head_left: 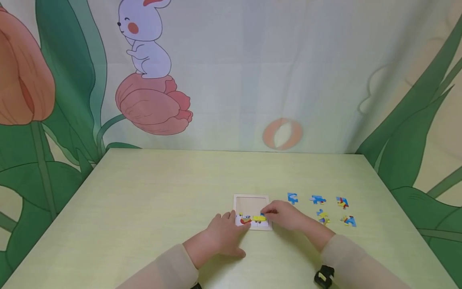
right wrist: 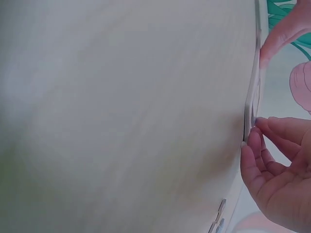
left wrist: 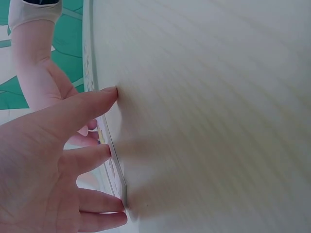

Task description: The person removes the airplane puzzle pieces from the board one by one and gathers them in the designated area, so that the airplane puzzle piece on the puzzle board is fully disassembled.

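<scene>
A small square puzzle tray (head_left: pixel 251 196) lies on the table, with joined puzzle pieces (head_left: pixel 245 220) showing red and yellow pictures along its near part. My left hand (head_left: pixel 224 235) rests at the tray's left side, fingers spread and thumb apart; in the left wrist view its fingertips touch the frame's edge. Over the tray's right side, my right hand (head_left: pixel 286 214) pinches a puzzle piece (head_left: pixel 262 214) between thumb and forefinger. Only a bluish bit of that piece shows, the rest being hidden by the fingers. Whether it sits flat among the others I cannot tell.
Right of the tray lie several loose puzzle pieces in two rows, among them a blue one (head_left: pixel 292 198) and a red-and-yellow one (head_left: pixel 342 202). The pale table (head_left: pixel 144 192) ends at a printed curtain (head_left: pixel 223 80) behind. A black wrist strap (head_left: pixel 324 277) shows at the right sleeve.
</scene>
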Available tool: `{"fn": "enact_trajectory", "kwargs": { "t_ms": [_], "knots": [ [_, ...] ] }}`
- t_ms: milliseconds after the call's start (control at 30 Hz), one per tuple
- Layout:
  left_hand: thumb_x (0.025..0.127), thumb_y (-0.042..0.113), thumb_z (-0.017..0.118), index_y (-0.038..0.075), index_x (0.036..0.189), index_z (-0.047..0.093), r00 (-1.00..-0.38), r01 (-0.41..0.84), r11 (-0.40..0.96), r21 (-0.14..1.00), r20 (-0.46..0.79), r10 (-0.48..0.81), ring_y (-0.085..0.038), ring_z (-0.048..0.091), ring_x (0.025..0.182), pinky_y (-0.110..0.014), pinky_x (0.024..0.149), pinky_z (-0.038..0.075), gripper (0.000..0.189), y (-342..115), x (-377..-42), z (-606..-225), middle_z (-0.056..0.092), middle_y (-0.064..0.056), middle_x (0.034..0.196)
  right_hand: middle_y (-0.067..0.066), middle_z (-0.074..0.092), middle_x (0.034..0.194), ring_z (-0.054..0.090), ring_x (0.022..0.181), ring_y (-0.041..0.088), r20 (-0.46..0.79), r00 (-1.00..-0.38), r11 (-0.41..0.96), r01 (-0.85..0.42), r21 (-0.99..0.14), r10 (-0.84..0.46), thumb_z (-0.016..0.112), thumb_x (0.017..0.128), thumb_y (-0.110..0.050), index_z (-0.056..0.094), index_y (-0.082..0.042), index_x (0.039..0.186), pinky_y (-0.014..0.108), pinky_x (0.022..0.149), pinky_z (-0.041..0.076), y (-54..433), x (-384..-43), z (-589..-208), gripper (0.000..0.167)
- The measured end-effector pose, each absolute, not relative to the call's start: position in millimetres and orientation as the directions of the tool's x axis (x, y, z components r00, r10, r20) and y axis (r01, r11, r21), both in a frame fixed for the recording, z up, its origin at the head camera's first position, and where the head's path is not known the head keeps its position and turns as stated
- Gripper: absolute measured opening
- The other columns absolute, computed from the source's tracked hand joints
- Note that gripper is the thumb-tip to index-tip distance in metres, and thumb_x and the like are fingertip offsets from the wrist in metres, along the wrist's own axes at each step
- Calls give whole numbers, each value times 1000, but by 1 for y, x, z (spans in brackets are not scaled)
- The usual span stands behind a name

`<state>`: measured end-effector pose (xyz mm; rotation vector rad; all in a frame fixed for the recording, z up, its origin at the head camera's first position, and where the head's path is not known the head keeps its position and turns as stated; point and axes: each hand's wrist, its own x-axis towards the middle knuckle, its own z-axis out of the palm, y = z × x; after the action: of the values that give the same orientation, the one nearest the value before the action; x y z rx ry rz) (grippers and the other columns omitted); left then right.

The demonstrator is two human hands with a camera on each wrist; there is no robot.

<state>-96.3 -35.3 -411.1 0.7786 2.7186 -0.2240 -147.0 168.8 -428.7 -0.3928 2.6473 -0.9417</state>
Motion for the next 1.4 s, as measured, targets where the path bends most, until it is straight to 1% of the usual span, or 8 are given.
{"fn": "enact_trajectory", "kwargs": {
  "t_ms": [167, 233, 367, 533, 767, 933, 1167, 1400],
  "knots": [
    [75, 66, 61, 36, 142, 39, -806, 535, 844, -44, -328, 493, -31, 38, 128, -45, 99, 35, 77, -36, -96, -411, 36, -20, 143, -1, 65, 98, 55, 86, 14, -210, -918, 727, -110, -678, -335, 59, 91, -9, 72, -11, 101, 34, 80, 48, 170, -152, -427, 16],
    [75, 65, 61, 35, 142, 40, -806, 533, 845, -36, -327, 494, -32, 38, 128, -45, 99, 34, 77, -36, -96, -411, 36, -21, 143, -1, 66, 100, 56, 88, 14, -217, -915, 709, -98, -698, -340, 59, 91, -8, 72, -11, 101, 33, 81, 48, 170, -154, -427, 16],
    [75, 65, 61, 35, 141, 40, -804, 535, 844, -31, -324, 498, -32, 39, 127, -45, 99, 35, 76, -36, -96, -412, 36, -21, 143, 1, 66, 101, 58, 88, 14, -243, -906, 665, -54, -745, -346, 61, 89, -7, 72, -9, 101, 32, 80, 50, 171, -156, -428, 16],
    [75, 64, 62, 35, 141, 41, -804, 533, 846, -21, -324, 499, -32, 40, 127, -46, 99, 35, 76, -36, -95, -411, 36, -21, 143, 3, 67, 100, 61, 86, 14, -264, -902, 636, -15, -771, -342, 62, 88, -4, 71, -7, 102, 31, 77, 52, 172, -158, -430, 17],
    [74, 64, 63, 35, 141, 41, -806, 527, 850, -13, -326, 494, -33, 40, 127, -47, 99, 35, 76, -36, -95, -409, 36, -21, 143, 4, 67, 98, 61, 84, 14, -256, -907, 625, -10, -781, -334, 62, 87, -3, 71, -6, 101, 30, 75, 52, 176, -158, -432, 17],
    [74, 65, 62, 36, 141, 41, -806, 534, 845, -25, -317, 500, -33, 41, 126, -46, 98, 36, 76, -36, -95, -412, 37, -21, 143, 4, 66, 98, 62, 85, 15, -262, -914, 620, 15, -785, -310, 62, 88, -4, 70, -5, 104, 31, 75, 53, 182, -156, -430, 18],
    [74, 65, 62, 36, 141, 40, -804, 535, 845, -15, -318, 503, -34, 40, 127, -47, 98, 36, 76, -37, -96, -412, 36, -22, 143, 4, 66, 99, 61, 85, 16, -246, -914, 607, 1, -794, -321, 61, 88, -5, 68, -3, 106, 30, 75, 53, 197, -155, -431, 19],
    [74, 65, 63, 35, 141, 40, -807, 535, 845, -21, -308, 504, -34, 40, 127, -47, 98, 36, 77, -37, -94, -410, 36, -22, 143, 4, 66, 96, 61, 83, 16, -225, -919, 597, -13, -802, -322, 63, 88, -6, 68, -2, 105, 30, 74, 53, 212, -155, -433, 19]
  ]
}}
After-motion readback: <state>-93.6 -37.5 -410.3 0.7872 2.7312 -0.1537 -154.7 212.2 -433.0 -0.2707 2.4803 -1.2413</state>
